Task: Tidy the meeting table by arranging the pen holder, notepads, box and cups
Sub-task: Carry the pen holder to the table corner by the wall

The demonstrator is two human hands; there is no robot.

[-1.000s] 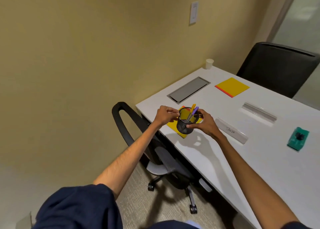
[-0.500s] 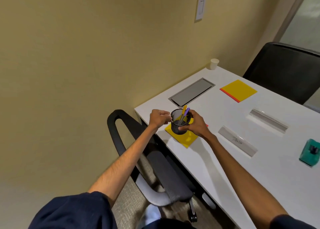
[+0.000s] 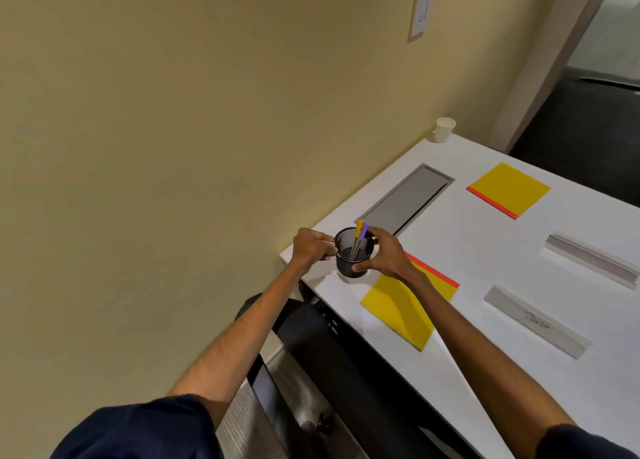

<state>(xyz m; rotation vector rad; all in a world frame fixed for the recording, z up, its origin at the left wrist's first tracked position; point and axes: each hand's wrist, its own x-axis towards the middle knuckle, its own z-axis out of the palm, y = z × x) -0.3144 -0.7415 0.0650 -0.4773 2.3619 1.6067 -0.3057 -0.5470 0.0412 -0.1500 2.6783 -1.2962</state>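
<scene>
"Where's the pen holder just now?"

"Right at the corner of the white table, on the wall side, just beside the nearer notepad. The left hand pinches its rim. The right hand curls round the side, thumb low on the mesh. I can't tell whether the base is down or a touch above the top."

"That corner worries me."

"Me too. It's close to the edge. Let go carelessly there and I'd guess it could tip off toward the black chair below."

"And the pens?"

"An orange pen and a purple pen, leaning loose against the rim. Tilt the holder and they'd likely slide out."

"What's it made of?"

"Black wire mesh, a round cylinder with a solid band at the rim. It looks light and stiff, and you can see through the wall. The tabletop seems smooth, so it would skid easily. The notepads are flat yellow squares with a red strip along one edge. The farther notepad lies well apart, past the grey hatch. A white paper cup stands at the far corner."
</scene>
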